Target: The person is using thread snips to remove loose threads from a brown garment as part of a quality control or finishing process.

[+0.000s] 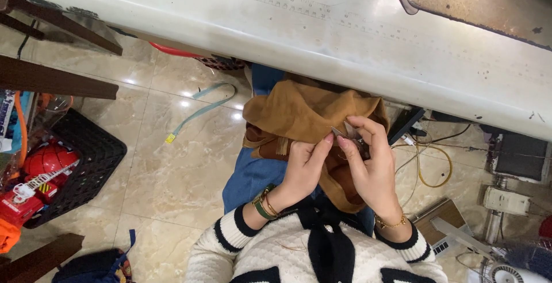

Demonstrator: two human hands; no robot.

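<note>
You are pinching the mustard-brown fabric garment [299,119] in your lap with your left hand [303,165], while your right hand [368,171] is closing small metal thread snips [348,132] on it, trimming barely begun.

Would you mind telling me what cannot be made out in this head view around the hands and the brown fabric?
- Small metal snips: mostly covered by the right hand; only the blade tips show.
- What the blades cut: too small to tell, screened by the left hand.
- Brown fabric: its top runs under the white table edge; its shape is unclear.
- Rusty metal plate: cut off by the picture's top edge.
</note>
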